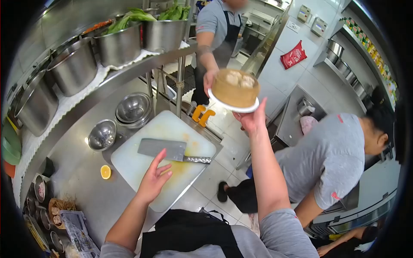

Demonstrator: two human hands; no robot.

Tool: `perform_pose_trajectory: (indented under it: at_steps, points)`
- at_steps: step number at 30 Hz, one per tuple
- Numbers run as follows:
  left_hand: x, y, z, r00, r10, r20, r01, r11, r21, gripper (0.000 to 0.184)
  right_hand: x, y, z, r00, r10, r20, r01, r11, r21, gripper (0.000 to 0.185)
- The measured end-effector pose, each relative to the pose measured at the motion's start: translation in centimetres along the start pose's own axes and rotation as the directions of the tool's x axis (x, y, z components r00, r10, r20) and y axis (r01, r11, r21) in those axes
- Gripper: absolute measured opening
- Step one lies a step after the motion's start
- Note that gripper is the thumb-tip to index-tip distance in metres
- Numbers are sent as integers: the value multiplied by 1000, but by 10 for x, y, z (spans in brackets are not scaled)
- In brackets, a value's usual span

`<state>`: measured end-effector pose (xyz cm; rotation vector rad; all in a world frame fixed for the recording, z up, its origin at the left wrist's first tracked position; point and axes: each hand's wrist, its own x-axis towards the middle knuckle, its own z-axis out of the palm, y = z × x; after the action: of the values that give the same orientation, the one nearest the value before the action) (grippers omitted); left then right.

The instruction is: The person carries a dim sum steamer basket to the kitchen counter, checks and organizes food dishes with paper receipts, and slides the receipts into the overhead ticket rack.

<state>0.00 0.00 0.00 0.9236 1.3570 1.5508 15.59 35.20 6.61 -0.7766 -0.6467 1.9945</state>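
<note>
My right hand (254, 118) reaches up and forward, its fingers at the underside and near rim of a white plate (232, 106). On that plate stands a round bamboo steamer (235, 92) with pale dumplings (241, 80) inside. A co-worker's hand (210, 79) is at the plate's far left side. My left hand (153, 178) hovers over the white cutting board (129, 159), fingers apart and holding nothing. Just beyond its fingertips lies a cleaver (163, 149), its patterned handle pointing right.
Metal bowls (102, 134) and a half lemon (106, 172) sit left of the board. Steel containers (118, 45), some with greens, line the raised shelf. A co-worker in an apron faces me; another person (322, 159) bends at the right, close to my right arm.
</note>
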Motion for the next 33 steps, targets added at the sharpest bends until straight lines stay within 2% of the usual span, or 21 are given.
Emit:
perform_pose_trajectory:
  at_steps: [2, 3, 5, 9, 10, 12, 16, 20, 24, 26, 27, 29, 30, 33]
  points:
    - [-19, -5, -11, 995, -28, -96, 31, 999, 34, 71, 15, 8, -23, 986, -48, 162, 24, 989, 149, 71]
    - [2, -5, -23, 994, 48, -97, -47, 999, 11, 71, 42, -9, -13, 973, -103, 208, 70, 985, 160, 67]
    - [-19, -2, -36, 985, -58, -165, 53, 998, -35, 69, 30, -1, -30, 982, -78, 171, 47, 983, 179, 59]
    - [-22, -1, -49, 981, -72, -183, 50, 992, -119, 66, 2, 1, -52, 994, -64, 94, 47, 984, 173, 48]
    - [-18, -6, -50, 987, -65, -149, 45, 990, -132, 65, 2, 3, -65, 996, -33, 87, 15, 982, 190, 45]
    - [-10, -15, -49, 991, -56, -124, 37, 987, -153, 64, -24, 6, -68, 995, -66, 71, 51, 979, 199, 43]
    - [19, -25, -33, 998, -33, 58, 44, 982, -185, 62, -63, 3, -95, 997, -82, 9, 79, 981, 178, 42]
    - [50, -28, -5, 965, -31, 262, 80, 980, -180, 60, -100, -5, -130, 997, -70, -38, 76, 981, 177, 44]
    - [93, -27, 29, 934, -67, 351, 128, 980, -155, 57, -132, -9, -155, 991, -119, -62, 129, 974, 186, 46]
    - [115, -33, 51, 911, -32, 411, 107, 981, -161, 56, -144, -13, -194, 989, -37, -144, 65, 977, 201, 49]
    - [129, -32, 63, 907, -22, 420, 96, 983, -156, 56, -141, -15, -198, 989, -50, -139, 78, 975, 206, 49]
    - [156, -25, 91, 817, -90, 570, 185, 977, -110, 54, -140, -21, -203, 974, -158, -164, 186, 968, 168, 51]
    - [171, -23, 106, 793, -131, 595, 189, 981, -37, 52, -137, -26, -217, 970, -144, -196, 165, 982, 95, 50]
    - [221, -27, 153, 749, -93, 656, 184, 980, -71, 53, -116, -50, -253, 967, -91, -237, 113, 990, 83, 48]
